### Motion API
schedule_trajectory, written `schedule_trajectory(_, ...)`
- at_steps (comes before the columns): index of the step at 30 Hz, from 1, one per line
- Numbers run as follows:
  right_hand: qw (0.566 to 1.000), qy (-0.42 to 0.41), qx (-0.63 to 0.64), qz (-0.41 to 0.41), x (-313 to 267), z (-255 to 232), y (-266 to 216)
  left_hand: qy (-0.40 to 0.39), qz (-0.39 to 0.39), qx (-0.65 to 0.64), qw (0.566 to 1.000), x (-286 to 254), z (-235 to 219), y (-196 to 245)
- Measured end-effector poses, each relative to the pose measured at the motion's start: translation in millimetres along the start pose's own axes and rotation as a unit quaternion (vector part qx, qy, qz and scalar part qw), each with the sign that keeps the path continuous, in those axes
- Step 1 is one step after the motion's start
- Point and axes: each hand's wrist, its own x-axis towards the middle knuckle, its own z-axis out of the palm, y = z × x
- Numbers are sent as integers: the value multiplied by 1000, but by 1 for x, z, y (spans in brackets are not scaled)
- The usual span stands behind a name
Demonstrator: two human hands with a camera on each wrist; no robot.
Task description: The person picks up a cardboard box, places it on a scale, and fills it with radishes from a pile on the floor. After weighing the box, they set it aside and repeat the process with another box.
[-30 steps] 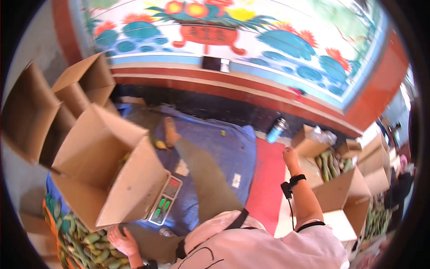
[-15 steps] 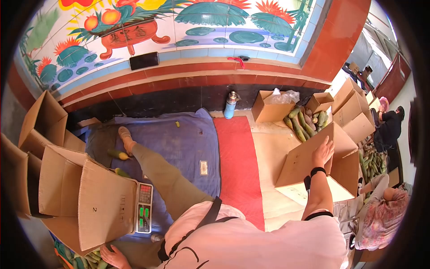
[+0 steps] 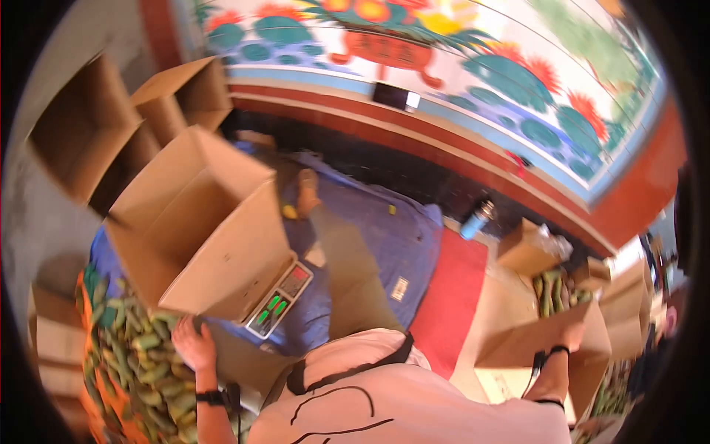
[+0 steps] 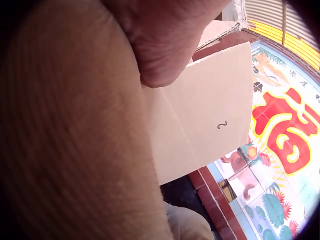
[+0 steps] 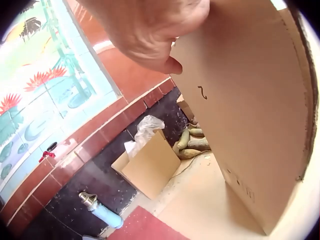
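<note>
In the head view, my left hand (image 3: 194, 344) is at the near lower corner of a large open cardboard box (image 3: 229, 255), beside a heap of long green-yellow vegetables (image 3: 148, 355). Its fingers look extended. The left wrist view has the hand's skin large in front and the box flap (image 4: 205, 110) behind. My right hand (image 3: 569, 337) holds the upper edge of another cardboard box (image 3: 532, 337). In the right wrist view its thumb (image 5: 172, 66) lies against the outer face of that box; the other fingers are mostly hidden.
A scale (image 3: 279, 300) with green displays sits against the left box. More cartons (image 3: 181, 96) stand at far left. A blue tarp (image 3: 377, 237), a red mat (image 3: 451, 303) and a blue flask (image 3: 477, 218) lie between the boxes and the painted wall. Vegetables (image 5: 192, 145) lie behind the right box.
My right hand has gone from above the floor to the right-hand box and now holds its edge. My left hand stays by the left box. The head view swung right, then back left.
</note>
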Motion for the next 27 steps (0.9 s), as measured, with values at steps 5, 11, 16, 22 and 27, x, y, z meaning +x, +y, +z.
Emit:
schedule_trajectory(5,989,-55,82,109,-19,-116,-63,-17,-48,-36,998,1,-19,8)
schedule_trajectory(11,989,-89,-24,112,-29,-148,-91,2,-48,-56,997,-5,-6,-1)
schedule_trajectory(16,1000,16,0,18,-45,-135,-107,-5,-44,-51,998,-3,-7,5)
schedule_trajectory(22,981,-175,79,-26,-67,-149,-154,2,-15,-39,999,-4,-2,-1)
schedule_trajectory(27,953,-221,174,-116,-92,-135,-204,1,5,-25,1000,-3,-3,2)
